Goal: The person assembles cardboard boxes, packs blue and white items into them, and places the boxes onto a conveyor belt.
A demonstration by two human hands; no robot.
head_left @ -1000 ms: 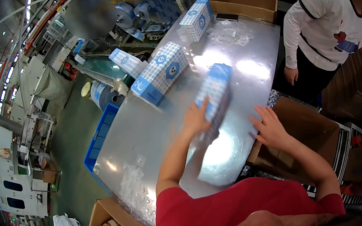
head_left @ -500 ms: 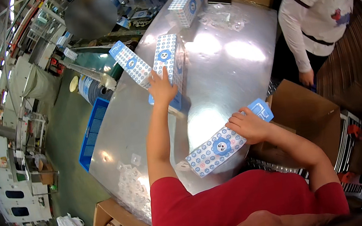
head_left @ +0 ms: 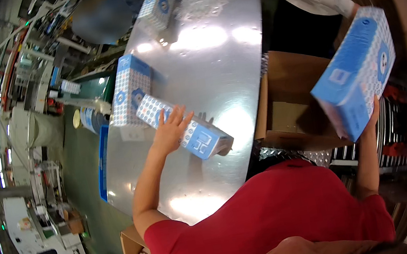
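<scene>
My left hand (head_left: 170,133), fingers spread, touches the top of a blue-and-white patterned box-shaped pack (head_left: 200,140) lying slantwise on the metal table. A second such pack (head_left: 127,93) stands just beyond it, to the left. On the right, my right hand (head_left: 372,120) grips the lower near end of a large blue-and-white pack (head_left: 358,72), held tilted in the air beside an open cardboard carton (head_left: 287,70). Its fingers are mostly hidden behind the pack. A co-worker's hand (head_left: 355,10) is at or behind the far end of this pack; whether it touches is unclear.
Another patterned pack (head_left: 158,6) stands at the table's far end, beside a heap of clear plastic pieces (head_left: 201,5). The metal table (head_left: 210,63) reflects bright lights. A roller conveyor (head_left: 389,123) runs at the right; a blue crate (head_left: 104,163) is at the table's left.
My right hand has lifted a pack off the table's near edge and carried it right, past the carton. My left hand now touches a turned pack. The view has shifted.
</scene>
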